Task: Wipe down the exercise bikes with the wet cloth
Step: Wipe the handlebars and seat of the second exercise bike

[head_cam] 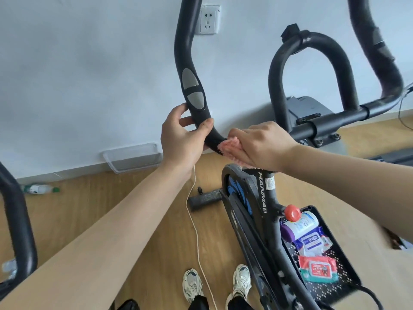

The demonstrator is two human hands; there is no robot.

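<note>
**Head view.** Your left hand [182,135] is clamped round the lower bend of the black handlebar [190,63], thumb on the near side and fingers curled behind, just below the two silver pulse-sensor plates [192,88]. Your right hand [257,146] grips the pink cloth [230,146], bunched and pressed against the same tube just beside the left hand, where the bar curves towards the stem.

To wipe well, it is probably best to wrap the cloth fully round the tube and draw it along the curve while the left hand steadies the bar. Then move that hand so the part it covers gets wiped too. The sensor plates likely need a light pass.

Below stands the bike frame [266,204] with a red knob [292,212]. A perforated black basket [342,260] beside it holds packs of wipes [317,268].

The floor [134,220] is wood laminate. A white cable [196,231] trails across it, a snag risk near your shoes [192,285]. Against the white wall are a clear plastic tray [134,157], a lying water bottle [40,189] and, higher up, a socket [209,20].
</note>
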